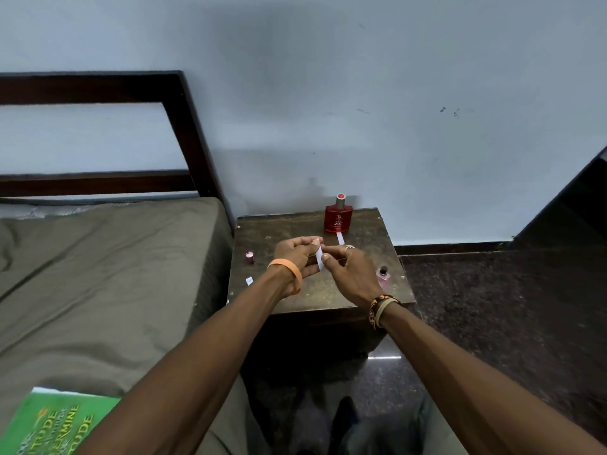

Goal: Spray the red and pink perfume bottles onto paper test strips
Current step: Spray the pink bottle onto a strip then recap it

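Observation:
Over the small dark wooden table (282, 231), my left hand (295, 254) and my right hand (348, 274) meet and both pinch a white paper strip (319, 257). The red perfume bottle (338, 216) stands upright at the table's back edge. A second white strip (339, 238) lies flat just in front of it. The pink perfume bottle (383, 276) stands near the table's right edge, partly behind my right hand and without its cap. A pink cap (250, 257) sits at the left of the table, with a small scrap of paper (249, 281) nearer me.
A bed with a grey-brown mattress (108, 274) and a dark wooden headboard (184, 126) is directly left of the table. A green printed book (52, 421) lies on the mattress near me. A pale wall stands behind, with dark stone floor (492, 307) to the right.

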Motion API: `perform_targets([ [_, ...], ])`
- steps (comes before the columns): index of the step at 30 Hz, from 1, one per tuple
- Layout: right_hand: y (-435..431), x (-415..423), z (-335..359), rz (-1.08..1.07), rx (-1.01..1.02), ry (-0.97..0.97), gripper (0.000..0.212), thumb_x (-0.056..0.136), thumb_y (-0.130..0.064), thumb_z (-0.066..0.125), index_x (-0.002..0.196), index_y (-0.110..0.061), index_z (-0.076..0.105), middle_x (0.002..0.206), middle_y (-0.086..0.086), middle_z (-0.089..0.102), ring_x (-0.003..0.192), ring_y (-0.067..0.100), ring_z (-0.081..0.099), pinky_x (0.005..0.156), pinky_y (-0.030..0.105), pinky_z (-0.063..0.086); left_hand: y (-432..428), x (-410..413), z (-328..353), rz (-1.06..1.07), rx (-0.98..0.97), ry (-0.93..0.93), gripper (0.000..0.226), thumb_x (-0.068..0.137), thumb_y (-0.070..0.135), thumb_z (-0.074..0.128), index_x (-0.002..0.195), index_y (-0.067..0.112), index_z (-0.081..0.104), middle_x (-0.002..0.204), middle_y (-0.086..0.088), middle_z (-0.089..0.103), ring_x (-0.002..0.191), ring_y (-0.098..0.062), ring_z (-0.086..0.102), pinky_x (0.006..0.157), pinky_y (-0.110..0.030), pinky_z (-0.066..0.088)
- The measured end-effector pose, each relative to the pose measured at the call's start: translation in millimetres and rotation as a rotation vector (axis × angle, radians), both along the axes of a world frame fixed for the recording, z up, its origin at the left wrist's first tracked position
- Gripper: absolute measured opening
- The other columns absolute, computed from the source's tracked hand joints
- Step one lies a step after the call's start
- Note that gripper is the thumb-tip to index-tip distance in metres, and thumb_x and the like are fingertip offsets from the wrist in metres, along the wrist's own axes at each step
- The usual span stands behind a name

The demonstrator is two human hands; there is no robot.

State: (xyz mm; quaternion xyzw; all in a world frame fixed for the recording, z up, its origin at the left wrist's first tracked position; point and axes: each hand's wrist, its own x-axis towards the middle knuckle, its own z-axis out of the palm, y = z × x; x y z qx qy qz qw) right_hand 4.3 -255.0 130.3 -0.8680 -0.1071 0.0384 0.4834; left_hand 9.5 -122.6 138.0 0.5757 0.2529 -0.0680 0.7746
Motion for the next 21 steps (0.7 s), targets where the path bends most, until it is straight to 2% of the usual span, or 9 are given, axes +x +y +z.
perform_targets([
  [3, 16.2, -5.0, 9.2, 0.018, 0.05, 0.042, 0.028, 0.095, -0.02, 0.06, 0.121, -0.014, 0.07, 0.114, 0.001, 0.072, 0.095, 0.006, 0.063, 0.079, 0.016, 0.048, 17.4, -9.1, 12.3, 0.014, -0.011, -0.001, 0.014, 0.092, 0.005, 0.058, 0.102, 0.003, 0.066, 0.094, -0.013, 0.069, 0.084, -0.024, 0.068, 0.063, -0.033, 0.057],
  [4, 20.6, -6.8, 11.4, 0.022, 0.054, 0.053, 0.027, 0.095, -0.021, 0.061, 0.118, -0.014, 0.071, 0.111, 0.001, 0.073, 0.092, 0.004, 0.063, 0.077, 0.015, 0.048, 22.9, -12.9, 15.1, 0.017, -0.015, -0.008, 0.012, 0.091, 0.005, 0.058, 0.099, 0.003, 0.067, 0.092, -0.013, 0.069, 0.083, -0.024, 0.068, 0.063, -0.034, 0.058],
  [7, 31.5, -12.1, 17.3, 0.01, 0.089, 0.11, 0.02, 0.093, -0.023, 0.064, 0.108, -0.013, 0.074, 0.101, 0.002, 0.074, 0.092, 0.013, 0.067, 0.084, 0.032, 0.055, 36.5, -22.0, 20.9, 0.012, -0.018, -0.024, 0.009, 0.091, 0.006, 0.06, 0.093, 0.007, 0.069, 0.091, -0.012, 0.07, 0.082, -0.023, 0.069, 0.063, -0.035, 0.059],
  [8, 34.4, -14.2, 19.8, -0.004, 0.117, 0.129, 0.019, 0.093, -0.023, 0.065, 0.105, -0.013, 0.074, 0.099, 0.001, 0.073, 0.093, 0.014, 0.067, 0.085, 0.034, 0.055, 40.4, -24.8, 22.3, 0.002, -0.02, -0.027, 0.009, 0.09, 0.006, 0.06, 0.093, 0.007, 0.069, 0.092, -0.012, 0.071, 0.083, -0.023, 0.07, 0.066, -0.036, 0.06],
  [12, 40.8, -19.1, 28.9, -0.071, 0.267, 0.201, 0.019, 0.095, -0.02, 0.06, 0.106, -0.012, 0.072, 0.099, 0.002, 0.072, 0.089, 0.013, 0.065, 0.08, 0.032, 0.053, 49.2, -36.2, 25.6, -0.103, 0.029, -0.052, 0.01, 0.088, 0.009, 0.065, 0.095, 0.009, 0.072, 0.095, -0.013, 0.073, 0.091, -0.026, 0.07, 0.078, -0.044, 0.058],
  [15, 40.2, -21.3, 38.1, -0.085, 0.32, 0.249, 0.019, 0.095, -0.018, 0.059, 0.099, -0.004, 0.072, 0.084, 0.005, 0.067, 0.072, 0.013, 0.056, 0.066, 0.03, 0.046, 51.4, -43.7, 25.6, -0.17, 0.15, -0.119, 0.01, 0.086, 0.006, 0.066, 0.089, 0.012, 0.074, 0.084, -0.011, 0.072, 0.081, -0.023, 0.068, 0.075, -0.041, 0.059],
  [17, 38.2, -23.7, 44.5, -0.041, 0.361, 0.305, 0.018, 0.094, -0.013, 0.061, 0.096, 0.002, 0.071, 0.075, 0.008, 0.061, 0.064, 0.014, 0.049, 0.056, 0.026, 0.04, 52.9, -46.4, 25.2, -0.178, 0.213, -0.155, 0.012, 0.085, 0.001, 0.066, 0.089, 0.01, 0.073, 0.08, -0.011, 0.07, 0.077, -0.024, 0.067, 0.078, -0.046, 0.058],
  [21, 31.4, -28.4, 54.6, 0.032, 0.351, 0.367, 0.024, 0.093, -0.016, 0.065, 0.096, 0.007, 0.07, 0.071, 0.009, 0.06, 0.06, 0.014, 0.048, 0.053, 0.024, 0.039, 54.8, -50.2, 26.2, -0.174, 0.299, -0.2, 0.014, 0.082, -0.001, 0.069, 0.094, 0.006, 0.07, 0.086, -0.018, 0.065, 0.077, -0.027, 0.064, 0.083, -0.058, 0.054],
])
